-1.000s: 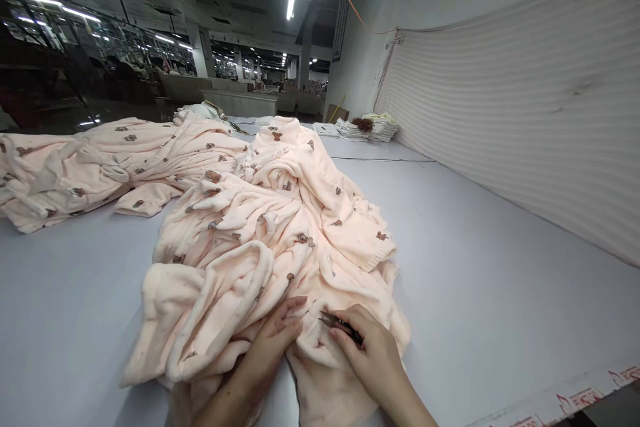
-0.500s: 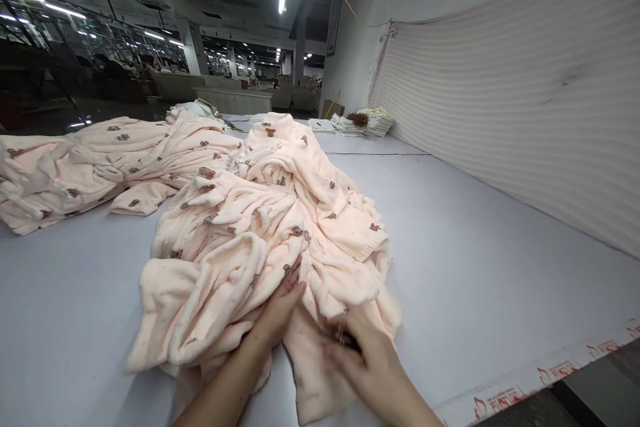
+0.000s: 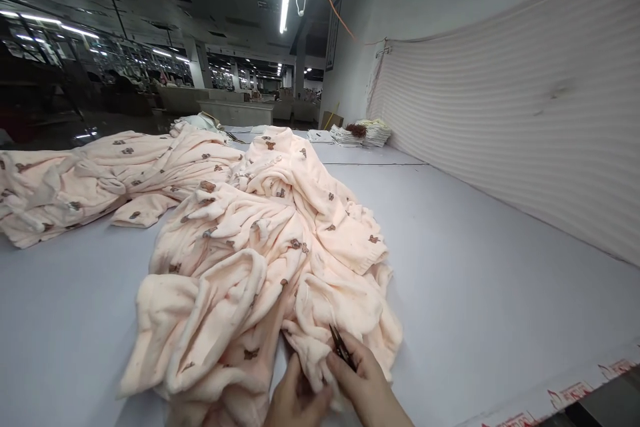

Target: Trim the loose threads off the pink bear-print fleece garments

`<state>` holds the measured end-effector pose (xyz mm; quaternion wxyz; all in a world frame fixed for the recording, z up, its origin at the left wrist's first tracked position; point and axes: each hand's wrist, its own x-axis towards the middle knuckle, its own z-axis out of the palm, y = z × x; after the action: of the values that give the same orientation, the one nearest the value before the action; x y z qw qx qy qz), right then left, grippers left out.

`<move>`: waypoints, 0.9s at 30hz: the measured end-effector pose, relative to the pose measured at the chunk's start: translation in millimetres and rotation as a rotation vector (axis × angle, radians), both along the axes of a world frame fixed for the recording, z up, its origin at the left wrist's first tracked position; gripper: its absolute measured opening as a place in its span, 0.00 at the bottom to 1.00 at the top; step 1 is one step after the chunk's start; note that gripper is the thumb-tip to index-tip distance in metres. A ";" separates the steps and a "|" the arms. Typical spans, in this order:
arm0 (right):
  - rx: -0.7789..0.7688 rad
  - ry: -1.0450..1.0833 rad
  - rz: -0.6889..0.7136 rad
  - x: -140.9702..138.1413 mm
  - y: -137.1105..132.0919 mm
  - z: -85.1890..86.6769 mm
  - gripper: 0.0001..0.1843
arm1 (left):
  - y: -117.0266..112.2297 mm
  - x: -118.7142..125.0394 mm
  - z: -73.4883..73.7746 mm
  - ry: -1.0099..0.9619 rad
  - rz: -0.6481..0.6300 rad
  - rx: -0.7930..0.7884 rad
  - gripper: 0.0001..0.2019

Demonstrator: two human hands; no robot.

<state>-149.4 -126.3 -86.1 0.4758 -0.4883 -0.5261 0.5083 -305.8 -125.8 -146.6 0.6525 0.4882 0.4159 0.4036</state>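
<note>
By the tabletop's near edge [image 3: 565,399], my left hand [image 3: 299,395] pinches one pink garment [image 3: 340,297] — right hand [image 3: 364,377] curled around one snipper [image 3: 343,350].

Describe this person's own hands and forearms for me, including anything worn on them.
Both the left hand and the right hand are bare, with no gloves. No ring, watch or bracelet can be made out, though the left is partly blurred. The visible part of the right forearm shows no sleeve; the picture's bottom edge cuts off the left arm.
</note>
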 end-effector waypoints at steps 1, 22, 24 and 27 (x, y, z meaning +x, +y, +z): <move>0.034 -0.069 -0.028 0.3 -0.8 1.2 0.11 | 1.1 2.6 1.8 -0.017 0.071 0.029 0.25; 0.288 -1.017 -0.351 5.1 19.0 -0.9 0.10 | 34.4 -8.7 44.0 -0.274 0.017 -0.198 0.18; 0.240 -1.002 -0.340 6.5 24.0 8.7 0.06 | 40.2 -8.6 52.5 -0.426 0.010 -0.355 0.17; 0.217 -0.854 -0.161 7.9 19.3 25.5 0.03 | 45.6 -9.2 60.4 -0.542 0.050 -0.423 0.13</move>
<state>-141.5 -107.0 -60.6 0.3024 -0.6410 -0.6860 0.1642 -315.0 -80.2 -86.2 0.8159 0.2065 0.3139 0.4394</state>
